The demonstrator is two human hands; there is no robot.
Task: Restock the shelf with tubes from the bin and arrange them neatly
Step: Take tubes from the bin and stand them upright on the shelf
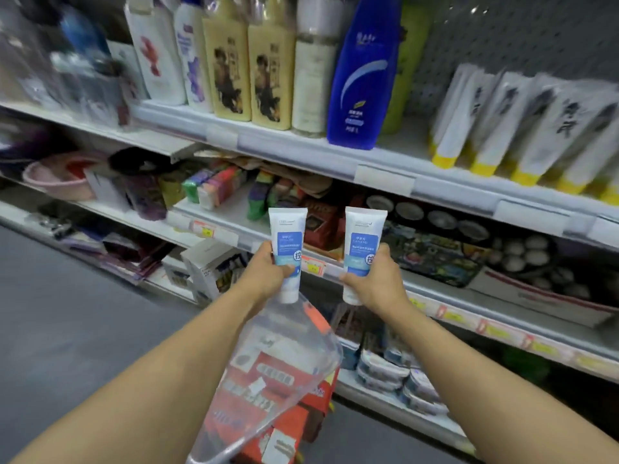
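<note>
Carrying two upright tubes to the shelf [385, 177]: left hand [268, 274] fingers grip one tube [288, 244], right hand [375, 283] fingers the other tube [363, 249] (caps down). Next, I judge, comes raising them to the bare shelf stretch beside the blue bottle [363, 78]. The clear bin [288, 349] sits below.

Single head-worn wide-angle view, facing forward and down, close on store shelves [385, 177] angled rightward.

far-left shelf goods [67, 78] blurred; white tubes [536, 128] cut off right.
</note>
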